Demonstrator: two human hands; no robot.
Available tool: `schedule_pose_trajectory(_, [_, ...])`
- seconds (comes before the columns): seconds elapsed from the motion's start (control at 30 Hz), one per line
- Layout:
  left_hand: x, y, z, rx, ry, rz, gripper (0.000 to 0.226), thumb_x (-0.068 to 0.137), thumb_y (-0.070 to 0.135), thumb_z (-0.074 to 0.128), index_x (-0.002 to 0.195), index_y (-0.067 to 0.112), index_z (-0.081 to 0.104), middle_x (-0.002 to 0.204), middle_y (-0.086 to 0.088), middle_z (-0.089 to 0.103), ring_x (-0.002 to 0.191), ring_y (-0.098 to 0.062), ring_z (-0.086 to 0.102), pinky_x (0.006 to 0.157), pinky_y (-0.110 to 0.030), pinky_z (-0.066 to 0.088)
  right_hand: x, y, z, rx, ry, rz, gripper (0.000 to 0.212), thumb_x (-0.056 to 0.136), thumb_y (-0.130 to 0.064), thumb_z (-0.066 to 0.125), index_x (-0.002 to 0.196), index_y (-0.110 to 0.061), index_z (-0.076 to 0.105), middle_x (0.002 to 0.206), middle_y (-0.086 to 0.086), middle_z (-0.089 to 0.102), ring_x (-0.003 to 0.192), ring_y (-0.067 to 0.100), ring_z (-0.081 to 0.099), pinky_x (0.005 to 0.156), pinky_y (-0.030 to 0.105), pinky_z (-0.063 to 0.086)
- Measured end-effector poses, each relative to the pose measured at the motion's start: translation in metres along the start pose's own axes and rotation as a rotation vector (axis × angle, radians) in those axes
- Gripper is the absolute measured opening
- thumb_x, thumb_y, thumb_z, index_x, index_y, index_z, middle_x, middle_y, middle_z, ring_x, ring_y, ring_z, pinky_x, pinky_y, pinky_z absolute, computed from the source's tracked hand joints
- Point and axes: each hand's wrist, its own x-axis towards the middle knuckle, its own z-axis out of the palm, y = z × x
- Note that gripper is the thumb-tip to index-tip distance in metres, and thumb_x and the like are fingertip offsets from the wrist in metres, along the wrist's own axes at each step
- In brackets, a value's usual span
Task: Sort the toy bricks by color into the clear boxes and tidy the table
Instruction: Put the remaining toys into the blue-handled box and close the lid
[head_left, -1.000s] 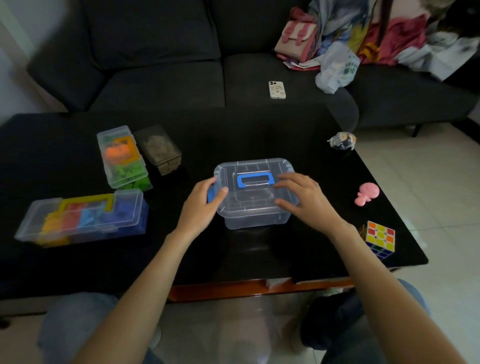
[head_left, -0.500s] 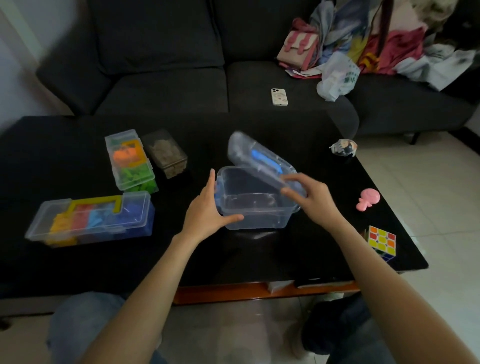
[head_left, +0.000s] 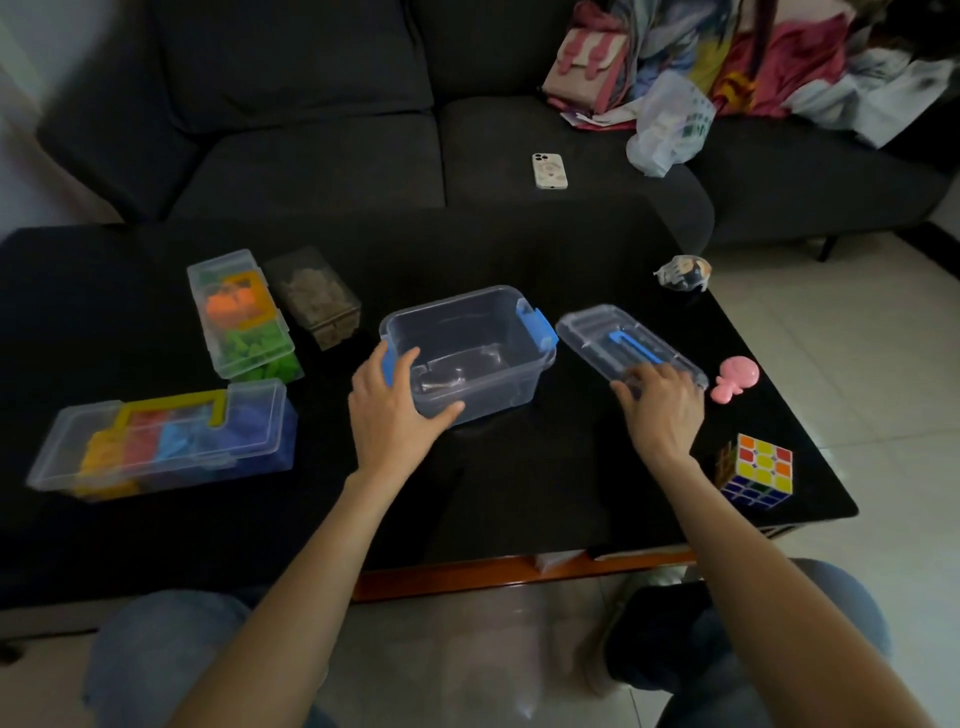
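open box: clear box (head_left: 467, 353) with blue side latches, lid off, empty as far as can be seen; sits mid-counter, nearer the front edge than the back.
handling (judged): thin clear plastic, light, stiff but a little springy at the walls, smooth enough to slide on the glossy counter (head_left: 493, 499); best held by a wall or rim next to a latch.
left hand (head_left: 392, 410): thumb along the near wall, fingers (head_left: 402, 364) curled over the left rim at the blue latch, gripping the box.
lid: clear lid (head_left: 623, 343) with blue handle, just right of the box, far end tilted up, near end under the right hand.
right hand (head_left: 657, 408): fingers bent over the lid's near edge; held, or only pressed down, I cannot tell.
brick boxes: long box (head_left: 166, 436) at the front-left holds yellow, red, blue bricks; small box (head_left: 241, 312) behind it holds orange and green (both lidded).
brown box (head_left: 317, 296): touching or just beside the small one, contents blurred.
right edge: pink toy (head_left: 735, 379) just beside the lid, puzzle cube (head_left: 761, 470) near the front-right corner, small figure (head_left: 683, 273) at the back-right.
in the way (judged): pink toy crowds where the lid would lie; nothing between open box and brick boxes.
off counter: phone (head_left: 549, 170) on the sofa.
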Motion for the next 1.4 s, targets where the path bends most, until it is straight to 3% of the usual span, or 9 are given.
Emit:
schedule_pose_trajectory(0.2, [-0.017,0.052,0.002,-0.091,0.127,0.37,0.049,0.078,0.037,0.066,0.122,0.019,0.054,0.133,-0.004,0.048,0.125,-0.023,0.041,0.101,-0.038,0.038,-0.01,0.009,0.006,0.117,-0.15,-0.085,0.026,0.089,-0.029,0.061,0.113,-0.019,0.062,0.115,0.004,0.063,0.108,0.021,0.058,0.091,0.037,0.048])
schedule_pose_trajectory(0.33, [-0.025,0.116,0.027,-0.278,-0.11,0.564,0.054,0.081,0.036,0.066,0.13,0.018,0.05,0.127,0.0,0.054,0.119,-0.015,0.046,0.1,-0.032,0.04,0.003,0.052,-0.036,0.361,-0.112,-0.165,0.027,0.089,-0.024,0.061,0.116,-0.019,0.064,0.116,0.003,0.061,0.105,0.017,0.057,0.082,0.027,0.046])
schedule_pose_trajectory(0.57, [-0.043,0.222,0.119,-0.219,-0.586,0.718,0.105,0.072,0.059,0.069,0.15,0.024,0.009,0.154,-0.003,0.018,0.14,-0.019,0.018,0.113,-0.035,0.02,0.039,0.156,-0.069,0.304,-0.265,-0.038,0.041,0.09,-0.018,0.06,0.13,-0.017,0.055,0.125,0.013,0.053,0.108,0.028,0.055,0.086,0.029,0.039])
schedule_pose_trajectory(0.73, [-0.042,0.249,0.144,-0.297,-0.69,0.672,0.088,0.073,0.05,0.074,0.144,0.024,0.028,0.144,-0.001,0.038,0.135,-0.016,0.031,0.111,-0.035,0.027,0.073,0.173,-0.041,0.341,-0.401,0.052,0.049,0.098,-0.032,0.048,0.144,-0.024,0.036,0.134,0.017,0.043,0.118,0.031,0.047,0.094,0.027,0.032])
schedule_pose_trajectory(0.87, [-0.032,0.23,0.137,-0.264,-0.636,0.578,0.071,0.07,0.051,0.076,0.125,0.023,0.041,0.121,0.005,0.052,0.112,-0.011,0.048,0.086,-0.024,0.038,0.094,0.169,-0.007,0.157,-0.507,0.05,0.05,0.097,-0.045,0.039,0.145,-0.036,0.029,0.142,0.016,0.036,0.129,0.037,0.034,0.105,0.044,0.03])
schedule_pose_trajectory(1.07, [-0.031,0.186,0.106,-0.257,-0.607,0.447,0.068,0.066,0.053,0.078,0.119,0.029,0.042,0.113,0.008,0.054,0.1,-0.004,0.05,0.081,-0.022,0.041,0.085,0.138,0.002,-0.073,-0.496,0.026,0.044,0.09,-0.039,0.056,0.129,-0.026,0.043,0.134,0.018,0.036,0.119,0.041,0.04,0.093,0.043,0.039])
schedule_pose_trajectory(1.17, [-0.034,0.173,0.079,-0.433,-0.528,0.373,0.062,0.067,0.051,0.078,0.115,0.03,0.044,0.109,0.015,0.057,0.098,0.002,0.054,0.084,-0.021,0.048,0.07,0.126,-0.007,0.148,-0.49,0.058,0.04,0.089,-0.028,0.059,0.127,-0.025,0.045,0.134,0.017,0.038,0.119,0.039,0.041,0.088,0.041,0.04])
schedule_pose_trajectory(1.27, [-0.025,0.154,0.037,-0.632,-0.353,0.256,0.055,0.071,0.038,0.079,0.113,0.028,0.045,0.108,0.016,0.057,0.1,0.008,0.055,0.082,-0.01,0.046,0.062,0.093,-0.029,0.563,-0.462,0.098,0.049,0.088,-0.033,0.062,0.132,-0.028,0.043,0.125,0.005,0.05,0.107,0.017,0.052,0.079,0.028,0.046])
schedule_pose_trajectory(1.4, [0.01,0.109,-0.014,-0.528,-0.046,0.121,0.064,0.07,0.028,0.081,0.121,0.021,0.043,0.118,0.007,0.051,0.105,0.001,0.051,0.083,-0.011,0.041,0.065,0.018,-0.063,0.927,-0.51,-0.007,0.042,0.086,-0.036,0.066,0.125,-0.023,0.055,0.109,-0.007,0.064,0.096,0.007,0.064,0.077,0.023,0.054])
